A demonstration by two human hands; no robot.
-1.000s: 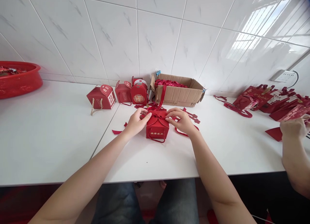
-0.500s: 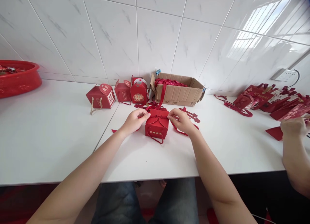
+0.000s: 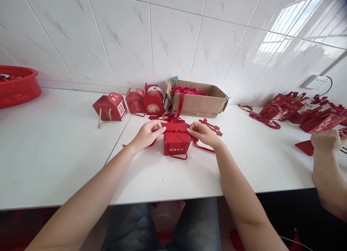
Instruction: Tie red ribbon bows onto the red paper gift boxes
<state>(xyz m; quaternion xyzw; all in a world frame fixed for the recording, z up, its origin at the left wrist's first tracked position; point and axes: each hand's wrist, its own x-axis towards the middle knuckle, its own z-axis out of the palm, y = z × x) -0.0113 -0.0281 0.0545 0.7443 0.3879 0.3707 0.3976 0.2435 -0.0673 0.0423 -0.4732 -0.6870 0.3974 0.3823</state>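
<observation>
A small red gift box with gold characters and a cord handle stands upright on the white table before me. Red ribbon crosses its top, and loose tails trail to either side. At the box's upper left edge, my left hand is closed in a pinch on the ribbon. My right hand pinches the ribbon at the upper right edge. The fingertips partly cover the ribbon where they grip it.
Behind the box stands a cardboard carton of red ribbon. Several red cutouts lie before it. Red boxes, one with a rope handle, stand at left, near a red basin. At right, a co-worker's hand is beside red boxes.
The box has turned slightly, and its front is squarer to me. Both hands keep their pinch on the ribbon at the box's sides. The view has shifted a little.
</observation>
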